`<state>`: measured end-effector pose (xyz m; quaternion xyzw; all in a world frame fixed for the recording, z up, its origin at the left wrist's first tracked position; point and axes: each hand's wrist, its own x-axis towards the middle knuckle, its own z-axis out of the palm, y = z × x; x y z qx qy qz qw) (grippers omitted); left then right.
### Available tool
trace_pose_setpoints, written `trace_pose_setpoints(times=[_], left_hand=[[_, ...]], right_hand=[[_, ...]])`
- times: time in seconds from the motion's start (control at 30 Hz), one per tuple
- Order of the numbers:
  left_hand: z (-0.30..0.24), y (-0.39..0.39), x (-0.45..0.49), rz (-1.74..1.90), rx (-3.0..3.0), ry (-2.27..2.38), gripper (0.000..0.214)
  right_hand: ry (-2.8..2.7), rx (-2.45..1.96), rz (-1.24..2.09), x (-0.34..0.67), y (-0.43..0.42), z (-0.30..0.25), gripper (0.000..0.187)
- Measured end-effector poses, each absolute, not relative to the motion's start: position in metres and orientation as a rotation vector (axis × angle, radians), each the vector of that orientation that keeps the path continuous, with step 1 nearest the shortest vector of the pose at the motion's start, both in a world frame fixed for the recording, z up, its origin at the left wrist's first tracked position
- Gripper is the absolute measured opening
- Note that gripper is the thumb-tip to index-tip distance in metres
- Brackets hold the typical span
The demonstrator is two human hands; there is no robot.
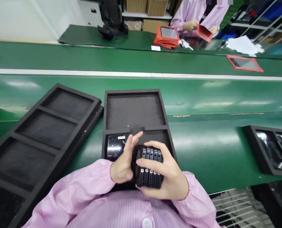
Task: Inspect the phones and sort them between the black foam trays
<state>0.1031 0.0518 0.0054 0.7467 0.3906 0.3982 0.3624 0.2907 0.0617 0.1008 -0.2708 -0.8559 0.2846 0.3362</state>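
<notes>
Five black devices [151, 180] gripped over a black tray [135, 110]

The devices are held side by side by the right hand [173, 172], its fingers and thumb closed around them. The left hand [124, 163] is held open, fingers extended, just beside them; whether contact is made cannot be told. A glossy device [114, 148] is seated in the tray's near compartment, at left. Red-cased tablets [164, 41] are stacked beyond.

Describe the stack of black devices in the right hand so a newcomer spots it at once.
On the green workbench, find the black tray in the middle. Over its near half, the right hand holds the stack of black devices. Unlike the glossy device lying in the tray, its edges show a row of round white-and-red stickers.
</notes>
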Motion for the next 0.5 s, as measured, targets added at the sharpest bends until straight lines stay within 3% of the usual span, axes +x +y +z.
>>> trace_pose_setpoints(times=[0.1,0.27,0.5], left_hand=[[0.023,0.037,0.064,0.794,2.077,1.260,0.061],[0.022,-0.009,0.038,0.167,2.332,1.333,0.075],[0.030,0.003,0.056,0.011,2.369,1.347,0.063]], right_hand=[[-2.195,-0.707,0.726,0.300,0.063,0.095,0.048],[-2.165,-0.674,0.743,0.308,0.070,0.091,0.052],[-2.170,-0.652,0.725,0.301,0.072,0.090,0.054]])
